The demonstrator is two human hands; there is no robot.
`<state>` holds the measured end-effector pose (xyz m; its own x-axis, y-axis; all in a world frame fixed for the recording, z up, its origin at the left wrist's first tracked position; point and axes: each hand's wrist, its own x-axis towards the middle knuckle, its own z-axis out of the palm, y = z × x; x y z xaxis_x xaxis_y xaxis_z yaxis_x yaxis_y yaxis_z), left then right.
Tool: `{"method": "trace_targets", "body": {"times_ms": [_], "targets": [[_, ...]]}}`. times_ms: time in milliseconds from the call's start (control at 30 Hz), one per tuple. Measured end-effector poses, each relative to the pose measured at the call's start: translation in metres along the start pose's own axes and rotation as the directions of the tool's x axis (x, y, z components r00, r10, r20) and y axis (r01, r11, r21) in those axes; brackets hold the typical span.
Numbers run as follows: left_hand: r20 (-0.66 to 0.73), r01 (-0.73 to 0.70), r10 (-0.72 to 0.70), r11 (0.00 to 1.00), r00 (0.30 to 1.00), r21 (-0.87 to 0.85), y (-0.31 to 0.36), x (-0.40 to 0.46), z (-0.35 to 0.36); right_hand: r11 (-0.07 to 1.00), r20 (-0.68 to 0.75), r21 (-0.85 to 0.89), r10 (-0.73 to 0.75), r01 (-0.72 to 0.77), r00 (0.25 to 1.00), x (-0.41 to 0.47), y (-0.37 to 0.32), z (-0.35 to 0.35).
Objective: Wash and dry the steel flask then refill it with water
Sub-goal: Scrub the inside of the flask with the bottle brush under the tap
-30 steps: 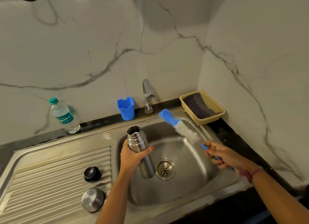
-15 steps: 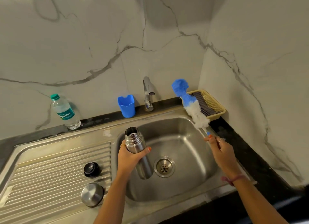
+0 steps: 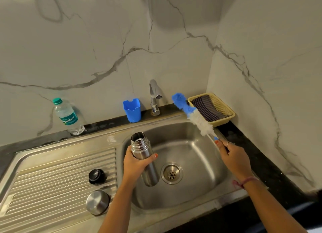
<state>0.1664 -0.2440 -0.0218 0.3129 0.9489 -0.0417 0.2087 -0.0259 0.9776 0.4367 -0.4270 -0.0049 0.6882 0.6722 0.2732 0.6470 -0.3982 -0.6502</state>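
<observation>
My left hand point(image 3: 135, 163) grips the open steel flask point(image 3: 144, 154) around its upper body, holding it upright over the left side of the sink basin point(image 3: 196, 185). My right hand point(image 3: 233, 156) holds the handle of a bottle brush point(image 3: 193, 115) with a white and blue head. The brush points up and left over the sink's back right corner, apart from the flask. The flask's black stopper point(image 3: 96, 176) and steel cap point(image 3: 97, 202) lie on the ribbed drainboard point(image 3: 52, 180).
A tap point(image 3: 154, 97) stands behind the basin with no water running. A blue holder point(image 3: 131, 110) sits left of it, a plastic water bottle point(image 3: 68, 116) further left. A yellow basket point(image 3: 226, 113) with a checked cloth point(image 3: 207, 108) fills the back right corner. Marble walls close the back and right.
The brush swung up from over the basin toward the back right corner, then tilted lower and leftward. My right hand moved back and right. The flask stayed nearly still.
</observation>
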Motion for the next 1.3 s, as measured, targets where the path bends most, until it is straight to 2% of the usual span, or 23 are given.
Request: {"method": "trace_targets", "body": {"times_ms": [100, 267, 400, 633, 767, 1100, 1300], "targets": [[0.008, 0.008, -0.008, 1.0, 1.0, -0.003, -0.003, 0.002, 0.0, 0.99, 0.098, -0.13, 0.072, -0.059, 0.993, 0.003, 0.01, 0.004], [0.028, 0.02, -0.02, 1.0, 0.999, 0.012, -0.009, 0.01, 0.0, 0.986, 0.047, 0.081, 0.143, -0.146, 0.989, 0.001, 0.002, 0.007], [0.04, 0.005, -0.006, 0.999, 0.999, 0.034, -0.008, 0.019, 0.003, 0.984, 0.122, 0.036, 0.168, -0.174, 0.978, 0.005, 0.006, 0.007], [0.116, -0.006, -0.006, 0.995, 0.993, 0.104, -0.008, 0.052, 0.018, 0.939, 0.188, 0.177, 0.263, -0.296, 0.946, 0.005, 0.007, 0.016], [0.188, -0.017, -0.013, 0.988, 0.982, 0.154, -0.004, 0.078, 0.032, 0.903, 0.175, 0.257, 0.308, -0.345, 0.935, 0.007, 0.004, 0.023], [0.396, -0.092, 0.032, 0.987, 0.918, 0.134, 0.014, 0.138, 0.076, 0.829, 0.172, 0.377, 0.375, -0.412, 0.911, 0.021, -0.002, 0.042], [0.411, -0.064, -0.003, 0.987, 0.912, 0.148, 0.019, 0.164, 0.094, 0.81, 0.178, 0.385, 0.405, -0.442, 0.897, 0.033, 0.004, 0.053]]}}
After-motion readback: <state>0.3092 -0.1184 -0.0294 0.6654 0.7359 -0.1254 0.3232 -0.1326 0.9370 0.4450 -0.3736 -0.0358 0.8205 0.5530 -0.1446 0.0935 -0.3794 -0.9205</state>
